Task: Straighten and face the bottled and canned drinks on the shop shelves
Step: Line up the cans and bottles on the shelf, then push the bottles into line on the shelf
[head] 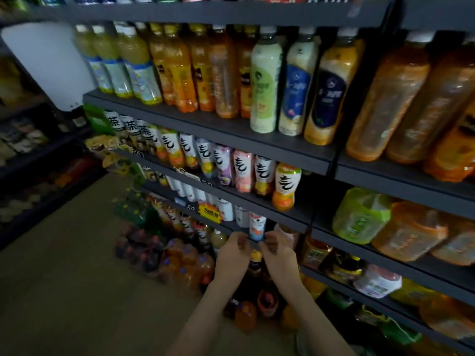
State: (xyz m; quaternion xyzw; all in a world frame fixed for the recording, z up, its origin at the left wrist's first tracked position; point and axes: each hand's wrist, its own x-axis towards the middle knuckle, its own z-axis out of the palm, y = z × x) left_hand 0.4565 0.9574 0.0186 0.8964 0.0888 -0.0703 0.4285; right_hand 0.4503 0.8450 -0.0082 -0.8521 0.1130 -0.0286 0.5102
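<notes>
1. Slim white can point(257, 225) with a pink-and-blue label, upright at the front lip of a lower shelf point(231, 228), last in a row of white cans point(226, 211).
2. Left hand point(232, 249): raised from below, fingers curled inward at the lip, just left of the can.
3. Right hand point(276, 246): likewise curled, just right; whether either pinches anything cannot be told.

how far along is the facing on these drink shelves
Looks done: the white-label bottle row faces out. In hand: left hand and right hand sit at the shelf edge by a pink-and-blue drink. Left: one orange bottle above shows no label.
</notes>
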